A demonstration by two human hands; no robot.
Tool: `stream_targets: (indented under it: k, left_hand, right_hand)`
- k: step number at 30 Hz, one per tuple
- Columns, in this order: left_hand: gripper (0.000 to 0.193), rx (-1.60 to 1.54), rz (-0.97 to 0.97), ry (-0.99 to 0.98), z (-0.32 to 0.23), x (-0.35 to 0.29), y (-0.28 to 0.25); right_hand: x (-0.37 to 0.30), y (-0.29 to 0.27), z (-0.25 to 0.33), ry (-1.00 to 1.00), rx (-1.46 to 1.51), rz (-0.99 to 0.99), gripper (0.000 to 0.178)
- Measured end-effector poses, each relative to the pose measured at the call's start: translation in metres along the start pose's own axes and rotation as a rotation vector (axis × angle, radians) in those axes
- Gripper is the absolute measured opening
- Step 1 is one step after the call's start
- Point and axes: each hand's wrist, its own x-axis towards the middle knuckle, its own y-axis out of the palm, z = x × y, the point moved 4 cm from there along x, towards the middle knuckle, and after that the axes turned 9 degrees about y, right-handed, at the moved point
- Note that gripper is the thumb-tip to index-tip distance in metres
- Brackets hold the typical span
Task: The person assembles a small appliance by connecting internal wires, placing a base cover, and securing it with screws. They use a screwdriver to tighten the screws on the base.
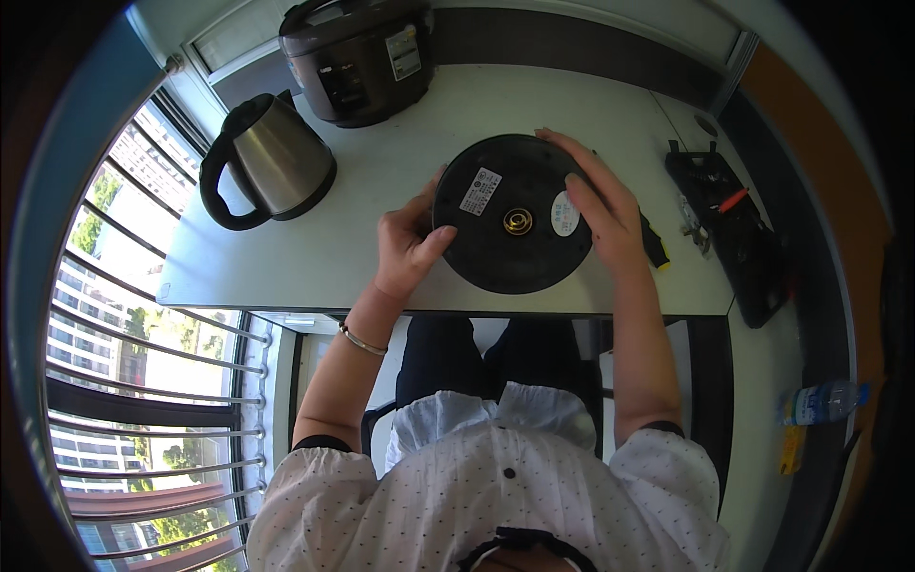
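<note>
Both of my hands hold a round black appliance base (486, 253) up over the near part of the table. The face turned toward me has a brass ring connector in the middle, a white rectangular label and a white oval sticker. It resembles the underside of an electric kettle; whatever lies behind it is hidden. My left hand (412, 240) grips the left rim, thumb on the face and fingers behind. On the right rim, my right hand (605, 205) has its thumb on the face by the oval sticker and its fingers along the upper edge.
A steel kettle (276, 157) with a black handle stands at the left, near a barred window (157, 381). Behind it sits a dark rice cooker (357, 71). At right lie a black tool case (729, 224), a yellow-and-black tool (658, 250) and a water bottle (824, 404).
</note>
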Motion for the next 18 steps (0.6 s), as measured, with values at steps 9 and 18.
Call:
stream_targets:
  k: [9, 18]
  left_hand:
    - [0.078, 0.043, 0.015, -0.009, 0.009, -0.003, -0.001]
    - [0.082, -0.063, 0.091, -0.026, 0.005, 0.011, -0.002]
  right_hand:
    - [-0.013, 0.014, 0.006, 0.089, -0.018, -0.17, 0.039]
    - [-0.002, -0.001, 0.0, 0.022, -0.07, -0.117, 0.038]
